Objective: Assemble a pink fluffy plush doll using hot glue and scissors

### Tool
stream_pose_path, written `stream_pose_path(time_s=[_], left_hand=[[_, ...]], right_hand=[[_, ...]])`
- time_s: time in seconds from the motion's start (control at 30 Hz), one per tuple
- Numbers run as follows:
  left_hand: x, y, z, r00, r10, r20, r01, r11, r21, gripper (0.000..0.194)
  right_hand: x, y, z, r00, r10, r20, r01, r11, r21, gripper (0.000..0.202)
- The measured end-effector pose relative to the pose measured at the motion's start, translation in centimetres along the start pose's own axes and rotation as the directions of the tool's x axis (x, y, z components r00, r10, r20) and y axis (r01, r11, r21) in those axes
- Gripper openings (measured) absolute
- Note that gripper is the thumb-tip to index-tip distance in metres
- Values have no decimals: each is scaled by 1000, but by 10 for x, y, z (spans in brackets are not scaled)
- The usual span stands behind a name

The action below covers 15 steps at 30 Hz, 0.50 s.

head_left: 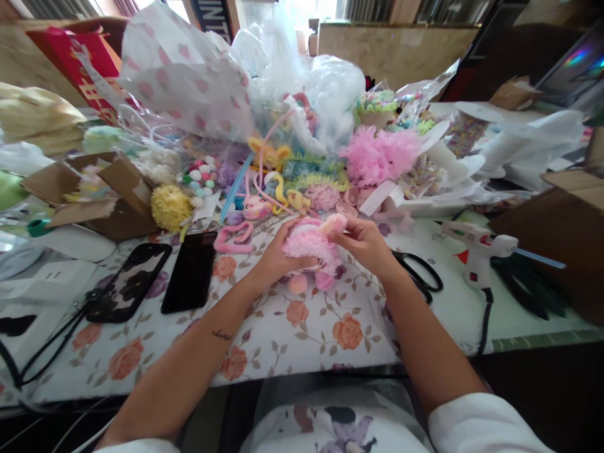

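Observation:
A fluffy pink plush toy (311, 247) with round peach and pink feet is held just above the flowered tablecloth (283, 340). My left hand (286, 253) wraps round its left side, with the thumb across its front. At the toy's upper right, my right hand (361, 242) pinches a small peach-pink fuzzy piece (334, 224) against it. Whether that piece is attached to the toy I cannot tell. Left of the toy lies a bent pink fuzzy strip (234, 238). Black-handled scissors (427, 274) lie by my right wrist, partly hidden by the arm.
A white glue gun (481, 245) with a blue stick lies at the right, its cord running to the table edge. Two phones (189, 272) lie at the left, near an open cardboard box (111, 201). Behind my hands are piled craft pieces, pink fluff (380, 154) and plastic bags (189, 75).

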<state>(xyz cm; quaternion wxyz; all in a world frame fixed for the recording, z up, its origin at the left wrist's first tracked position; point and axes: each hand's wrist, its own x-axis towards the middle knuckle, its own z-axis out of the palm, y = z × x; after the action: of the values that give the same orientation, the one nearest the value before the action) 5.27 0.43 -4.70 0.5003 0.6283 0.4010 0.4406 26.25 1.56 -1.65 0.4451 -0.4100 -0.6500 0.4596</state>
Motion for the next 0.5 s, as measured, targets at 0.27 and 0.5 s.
stream_pose_path(time_s=[0.27, 0.5], left_hand=[[-2, 4, -2, 990, -70, 121, 84, 990, -113, 82], [-3, 12, -11, 989, 11, 146, -8, 1000, -19, 80]], right_hand=[[-4, -3, 0, 1000, 10, 22, -8, 994, -111, 28], [-5, -1, 0, 998, -40, 54, 46, 990, -133, 24]])
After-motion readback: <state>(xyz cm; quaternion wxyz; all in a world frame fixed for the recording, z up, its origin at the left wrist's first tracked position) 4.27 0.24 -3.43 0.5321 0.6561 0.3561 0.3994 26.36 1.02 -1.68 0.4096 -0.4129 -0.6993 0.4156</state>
